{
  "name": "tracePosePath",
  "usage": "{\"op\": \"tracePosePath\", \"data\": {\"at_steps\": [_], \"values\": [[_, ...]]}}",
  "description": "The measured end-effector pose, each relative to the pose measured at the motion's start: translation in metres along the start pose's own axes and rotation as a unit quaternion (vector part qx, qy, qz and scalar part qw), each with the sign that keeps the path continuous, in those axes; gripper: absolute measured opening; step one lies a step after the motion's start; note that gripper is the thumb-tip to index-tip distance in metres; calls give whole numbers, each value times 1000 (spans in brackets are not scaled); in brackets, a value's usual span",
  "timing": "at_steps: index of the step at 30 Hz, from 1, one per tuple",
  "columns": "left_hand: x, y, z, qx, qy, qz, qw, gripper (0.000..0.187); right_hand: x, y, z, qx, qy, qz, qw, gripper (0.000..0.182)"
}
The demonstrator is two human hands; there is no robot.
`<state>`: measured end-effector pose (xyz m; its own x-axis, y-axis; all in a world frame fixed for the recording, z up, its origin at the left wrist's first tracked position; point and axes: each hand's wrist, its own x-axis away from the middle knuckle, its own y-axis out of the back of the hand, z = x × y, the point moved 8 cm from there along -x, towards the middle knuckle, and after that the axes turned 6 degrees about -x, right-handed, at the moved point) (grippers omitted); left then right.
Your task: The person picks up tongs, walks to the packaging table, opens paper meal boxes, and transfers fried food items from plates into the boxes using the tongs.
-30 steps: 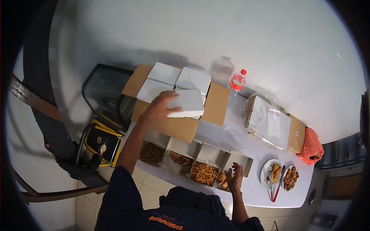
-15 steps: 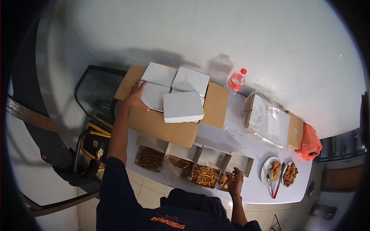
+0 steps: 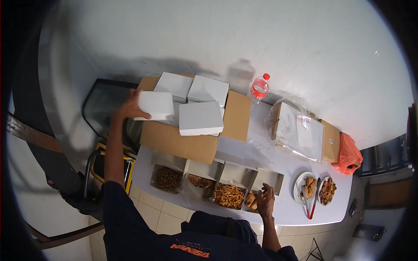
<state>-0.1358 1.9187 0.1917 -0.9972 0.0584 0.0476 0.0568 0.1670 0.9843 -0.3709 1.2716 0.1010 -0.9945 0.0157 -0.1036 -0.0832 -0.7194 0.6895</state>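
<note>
My left hand (image 3: 128,108) grips the left end of a white cardboard box (image 3: 155,105), raised and tilted above the big brown carton (image 3: 178,140). Other closed white boxes (image 3: 208,90) fill the carton, one of them (image 3: 200,117) lying on top of the rest. My right hand (image 3: 265,202), empty with fingers loosely apart, hovers at the rightmost open food box (image 3: 269,179), which has fried pieces (image 3: 251,200) in it. To its left are open boxes with fried noodle-like strips (image 3: 228,196), browned pieces (image 3: 200,181) and small brown food (image 3: 166,179).
On the right stand a white plate of fried pieces (image 3: 301,182) with red-handled tongs (image 3: 311,209) and another plate of food (image 3: 326,191). Farther back are a bottle with a red cap (image 3: 260,87), a plastic-wrapped package (image 3: 298,132) and an orange plastic bag (image 3: 348,154). A wall rises behind the table.
My left hand has lifted the front-left white box out of its place in the carton and shifted it leftward. My right hand stays by the rightmost food box.
</note>
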Motion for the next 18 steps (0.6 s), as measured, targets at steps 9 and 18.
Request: {"op": "tracePosePath", "data": {"at_steps": [9, 18], "values": [[125, -3, -71, 517, 115, -166, 832, 54, -17, 3, 49, -137, -38, 29, 989, 48], [200, -172, -386, 814, 45, 182, 550, 71, -53, 54, 167, -192, 162, 11, 968, 60]]}}
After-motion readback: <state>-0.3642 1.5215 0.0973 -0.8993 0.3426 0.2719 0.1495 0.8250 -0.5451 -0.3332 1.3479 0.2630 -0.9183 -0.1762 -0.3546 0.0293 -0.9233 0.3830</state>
